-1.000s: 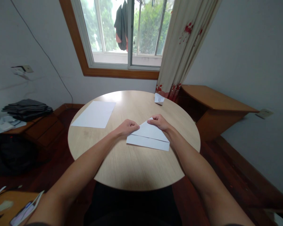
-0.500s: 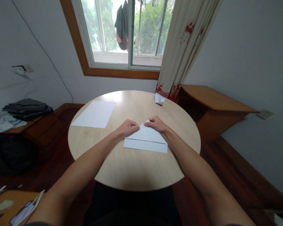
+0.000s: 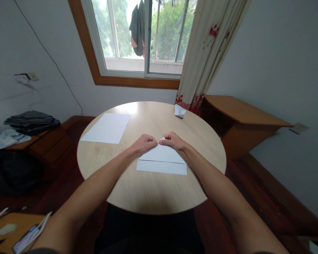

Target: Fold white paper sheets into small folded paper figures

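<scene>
A folded sheet of white paper (image 3: 161,155) lies on the round table in front of me, its peak pointing away and a flat strip along its near edge. My left hand (image 3: 146,143) is closed with thumb and fingers at the paper's upper left edge, close to the peak. My right hand (image 3: 173,141) pinches the paper at its peak from the right, thumb on top. The two thumbs nearly meet. My curled fingers hide part of the sloping edges.
A flat white sheet (image 3: 107,128) lies at the table's left. A small folded paper piece (image 3: 179,111) stands near the far right edge of the round table (image 3: 148,194). A wooden desk (image 3: 249,111) is at the right, and dark folded cloth (image 3: 31,121) at the left.
The folded paper has shifted slightly toward me and to the left. My right hand has moved a little left and nearer, closing the gap to my left hand.
</scene>
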Demonstrator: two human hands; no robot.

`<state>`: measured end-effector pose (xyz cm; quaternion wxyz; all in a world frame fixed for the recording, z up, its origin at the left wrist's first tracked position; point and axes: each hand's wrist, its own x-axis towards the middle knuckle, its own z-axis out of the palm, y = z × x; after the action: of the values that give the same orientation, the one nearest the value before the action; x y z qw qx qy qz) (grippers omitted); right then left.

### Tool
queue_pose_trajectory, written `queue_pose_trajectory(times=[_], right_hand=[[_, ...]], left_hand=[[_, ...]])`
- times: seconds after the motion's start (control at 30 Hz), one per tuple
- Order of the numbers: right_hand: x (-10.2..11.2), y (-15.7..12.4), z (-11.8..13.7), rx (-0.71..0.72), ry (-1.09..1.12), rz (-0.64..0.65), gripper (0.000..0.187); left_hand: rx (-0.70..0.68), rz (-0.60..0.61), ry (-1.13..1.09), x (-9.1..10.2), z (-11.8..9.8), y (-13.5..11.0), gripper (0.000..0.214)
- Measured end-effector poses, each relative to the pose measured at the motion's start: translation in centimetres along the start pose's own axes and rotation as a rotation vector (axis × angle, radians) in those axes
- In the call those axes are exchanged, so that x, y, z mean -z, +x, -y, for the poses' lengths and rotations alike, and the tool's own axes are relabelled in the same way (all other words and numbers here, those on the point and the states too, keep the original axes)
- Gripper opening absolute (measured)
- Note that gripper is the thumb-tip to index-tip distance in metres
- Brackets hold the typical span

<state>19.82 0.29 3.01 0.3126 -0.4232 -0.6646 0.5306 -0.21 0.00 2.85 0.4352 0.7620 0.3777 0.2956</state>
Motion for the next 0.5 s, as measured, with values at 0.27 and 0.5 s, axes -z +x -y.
queue_pose_trajectory(times=[0.27,0.5], right_hand=[[1.2,0.3,-0.6,0.059,-0.018,-0.102,0.034],[4.0,-0.2,-1.2,0.017,0.066,-0.280,0.034]], left_hand=[[0.032,0.036,-0.014,0.0,0.2,0.2,0.025],[0.028,0.088,-0.012,0.3,0.4,0.1,0.023]])
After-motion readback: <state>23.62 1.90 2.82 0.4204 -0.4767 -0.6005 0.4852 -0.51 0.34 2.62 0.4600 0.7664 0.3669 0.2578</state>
